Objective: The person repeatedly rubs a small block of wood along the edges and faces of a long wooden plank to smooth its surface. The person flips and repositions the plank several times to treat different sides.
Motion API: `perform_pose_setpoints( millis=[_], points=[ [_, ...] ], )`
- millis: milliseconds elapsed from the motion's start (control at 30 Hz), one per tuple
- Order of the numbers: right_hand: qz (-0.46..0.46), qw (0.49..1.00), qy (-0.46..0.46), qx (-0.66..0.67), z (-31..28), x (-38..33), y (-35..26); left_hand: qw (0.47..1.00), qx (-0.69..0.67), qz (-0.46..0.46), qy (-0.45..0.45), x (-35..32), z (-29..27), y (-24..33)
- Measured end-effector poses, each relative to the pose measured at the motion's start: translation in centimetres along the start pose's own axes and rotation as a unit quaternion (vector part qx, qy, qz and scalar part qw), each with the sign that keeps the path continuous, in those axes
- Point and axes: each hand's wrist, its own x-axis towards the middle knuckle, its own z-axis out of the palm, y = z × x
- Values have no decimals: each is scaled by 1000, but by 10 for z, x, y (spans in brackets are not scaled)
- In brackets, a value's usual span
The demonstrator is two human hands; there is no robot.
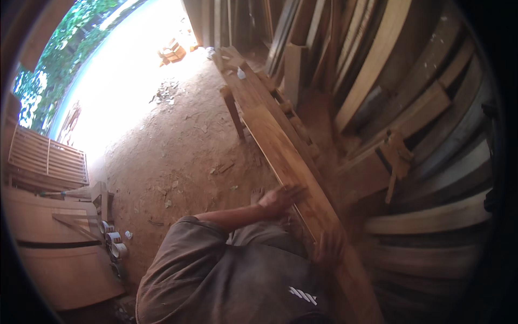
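A long, smooth brown wooden plank (pixel 294 164) lies lengthwise along a narrow wooden bench (pixel 252 92), running from upper left toward my body. My left hand (pixel 281 200) reaches across the plank's left edge, its fingers stretched out over the upper face and slightly blurred. Closer to my body, my right hand (pixel 329 249) rests on the same plank with its fingers extended; it is dim and blurred. I make out no tool in either hand. My right forearm is hidden.
A small white bottle (pixel 240 73) stands on the bench's far end. Many boards (pixel 377 59) lean and lie along the right side. Wooden panels (pixel 65 216), a slatted frame (pixel 46 156) and white cylindrical containers (pixel 118 249) are at left. Scraps litter the dirt floor (pixel 178 156).
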Motion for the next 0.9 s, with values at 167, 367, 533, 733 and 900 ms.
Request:
perform_pose_setpoints(
  millis=[167,367,533,733,900],
  points=[
    [82,990,-102,52,-29,15,-14,998,9,-53,-33,-3,-47,-49],
    [77,994,-73,32,-33,21,-20,996,-30,-81,3,-4,-44,-42],
    [109,985,-124,57,-35,16,-16,993,-71,-88,-28,-21,-56,-38],
    [169,970,-148,90,-38,32,-33,996,-40,-25,-71,-20,-65,-85],
    [304,941,-127,84,-26,55,-69,996,7,0,-87,-11,-75,-125]
  ],
)
